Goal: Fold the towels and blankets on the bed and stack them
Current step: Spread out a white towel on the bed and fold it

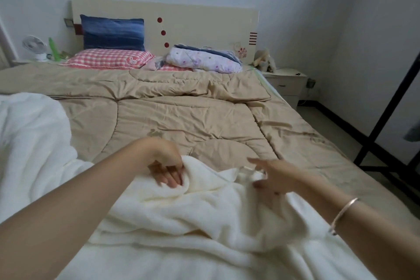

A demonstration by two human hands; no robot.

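Observation:
A white fluffy towel (204, 218) lies crumpled at the near end of the bed, on a tan quilt (181, 111). My left hand (163, 163) grips the towel's far edge, fingers curled over a fold. My right hand (272, 177) hovers at the towel's right far corner, blurred, fingers spread and touching the cloth; I cannot tell whether it holds any. A second white blanket (29, 148) is heaped at the left. A folded floral blanket (204, 59) sits by the headboard.
A blue pillow (112, 33) and a pink checked pillow (109, 59) lean at the headboard. A small fan (36, 48) and green bottle stand at the left, a white nightstand (286, 84) at the right. A black frame (386, 120) stands beside the bed's right edge.

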